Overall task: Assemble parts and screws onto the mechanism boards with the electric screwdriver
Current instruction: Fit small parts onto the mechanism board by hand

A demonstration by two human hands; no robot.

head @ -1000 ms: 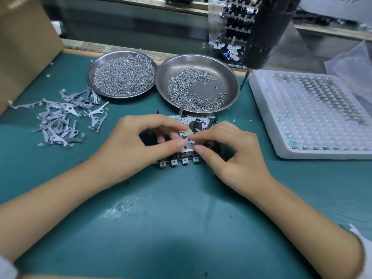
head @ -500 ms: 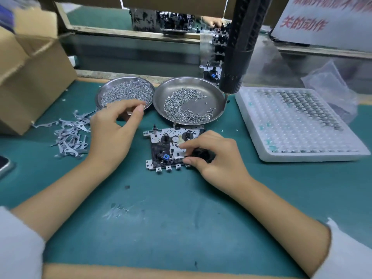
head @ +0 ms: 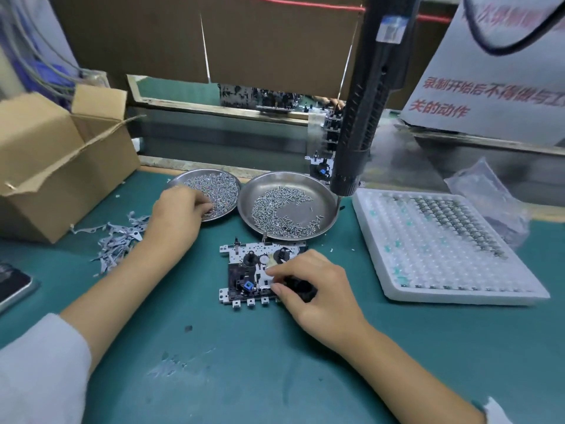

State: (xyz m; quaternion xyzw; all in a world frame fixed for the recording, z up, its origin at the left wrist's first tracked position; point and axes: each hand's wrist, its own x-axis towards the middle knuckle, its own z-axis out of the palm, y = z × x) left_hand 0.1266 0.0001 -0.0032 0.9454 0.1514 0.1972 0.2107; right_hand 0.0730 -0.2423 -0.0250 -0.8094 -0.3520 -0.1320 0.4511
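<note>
Pressing down on the little machine board (head: 260, 270) in the middle of the green mat (head: 244, 362) with the right hand (head: 318, 289), fingers bent and pinching at its right edge. Reaching into the left dish of screws (head: 214, 191) with the left hand (head: 177, 215), fingertips curled down among the screws; cannot tell if holding one. Hanging above the right dish (head: 287, 206), the black screwdriver (head: 360, 117).

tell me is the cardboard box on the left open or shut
Open. The cardboard box has its top flaps raised and spread apart; what is inside cannot be seen.
</note>
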